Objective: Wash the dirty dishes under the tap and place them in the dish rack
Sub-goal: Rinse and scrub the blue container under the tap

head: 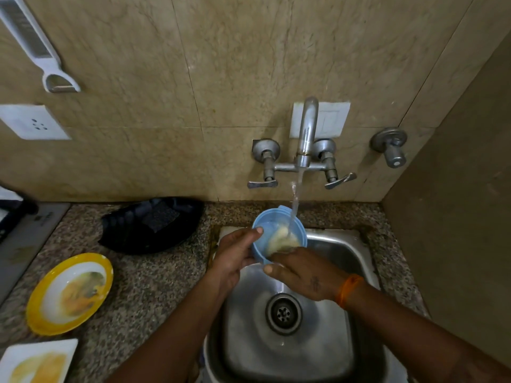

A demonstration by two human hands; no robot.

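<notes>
A light blue bowl [266,228] with pale yellowish residue inside is held over the steel sink [331,252], tilted toward me, under running water from the tap [307,134]. My left hand [235,255] grips the bowl's left rim, thumb on the edge. My right hand [301,275] reaches into the bowl from the front, fingers inside against the residue and thumb under the rim. A dirty round plate with a yellow rim [69,293] lies on the counter at left. A dirty white square plate [36,362] sits at the bottom left corner.
A black dish rack [154,225] stands on the granite counter [154,286] left of the sink. The sink drain [283,313] is uncovered. A wall corner closes off the right side. A socket [33,123] and a hanging peeler [36,48] are on the tiled wall.
</notes>
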